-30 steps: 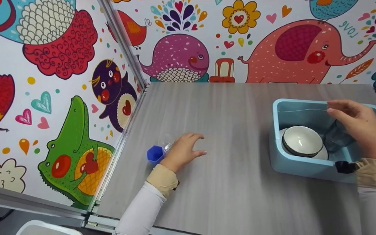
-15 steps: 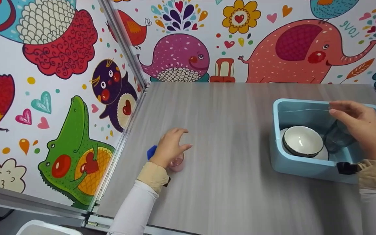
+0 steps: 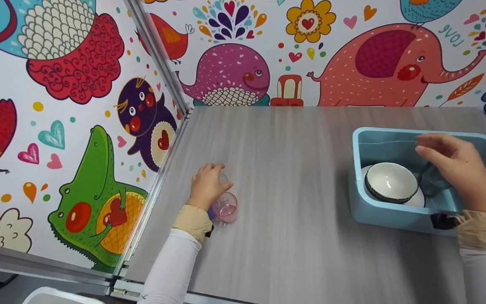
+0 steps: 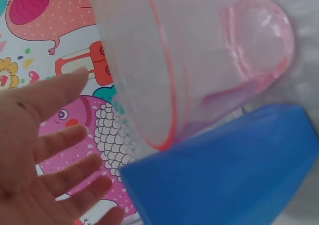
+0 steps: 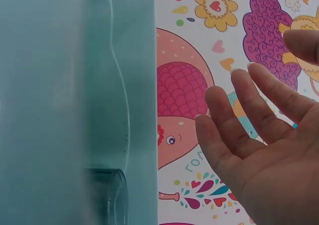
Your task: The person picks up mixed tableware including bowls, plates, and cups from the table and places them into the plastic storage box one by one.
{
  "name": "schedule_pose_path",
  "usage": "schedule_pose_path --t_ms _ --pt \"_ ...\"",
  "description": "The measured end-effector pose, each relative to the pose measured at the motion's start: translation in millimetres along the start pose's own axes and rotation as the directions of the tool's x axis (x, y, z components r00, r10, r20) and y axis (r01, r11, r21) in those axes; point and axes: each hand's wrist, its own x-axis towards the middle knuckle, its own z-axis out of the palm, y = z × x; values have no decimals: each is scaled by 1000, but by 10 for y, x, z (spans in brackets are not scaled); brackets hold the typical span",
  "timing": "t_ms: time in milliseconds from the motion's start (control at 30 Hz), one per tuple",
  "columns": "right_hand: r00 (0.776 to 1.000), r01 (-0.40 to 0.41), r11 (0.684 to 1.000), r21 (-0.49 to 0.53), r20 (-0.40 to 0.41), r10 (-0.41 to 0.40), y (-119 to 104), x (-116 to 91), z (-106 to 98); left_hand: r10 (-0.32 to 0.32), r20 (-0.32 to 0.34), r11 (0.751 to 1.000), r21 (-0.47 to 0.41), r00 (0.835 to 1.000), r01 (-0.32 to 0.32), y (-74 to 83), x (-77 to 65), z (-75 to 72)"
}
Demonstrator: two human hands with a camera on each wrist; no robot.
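Observation:
My left hand [image 3: 207,185] is above the left side of the table, fingers loosely bent and thumb apart. Just beside it stands a transparent pink glass [image 3: 226,207]; in the left wrist view that glass [image 4: 259,40] shows apart from the fingers. A blue angular cup [image 4: 224,170] stands beside it, mostly hidden under the hand in the head view. Part of a clear glass [image 3: 223,179] shows between thumb and forefinger; whether they touch it I cannot tell. My right hand [image 3: 458,169] hovers over the light blue basin [image 3: 355,181], relaxed and holding nothing.
Inside the basin are a white bowl [image 3: 391,181] with a dark rim, a white plate [image 3: 418,199] beneath it, and a dark transparent glass [image 3: 433,179]. Patterned walls border the table [image 3: 285,236] at the left and back. A white container [image 3: 57,295] sits below the front left edge.
My left hand has moved left, over the blue cup, uncovering the pink glass and then covering most of the cup. My right hand has shifted only slightly left over the basin.

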Motion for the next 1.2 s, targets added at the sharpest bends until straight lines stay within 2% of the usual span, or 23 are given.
schedule_pose_path --t_ms 200,467,733,867,1200 --pt "998 56 998 20 33 -57 -1 -45 69 -62 44 998 -2 997 62 -41 7 12" --pt "995 69 997 27 69 -71 24 -73 119 -148 110 989 -15 983 150 -160 27 25" --pt "994 78 996 43 75 -81 75 -85 144 -192 151 979 -47 970 201 -236 10 58" --pt "993 86 995 50 74 -89 93 -100 158 -199 147 975 -69 969 210 -228 6 85" --pt "992 103 992 75 63 -108 98 -108 169 -235 66 968 -72 970 240 -200 -9 206"
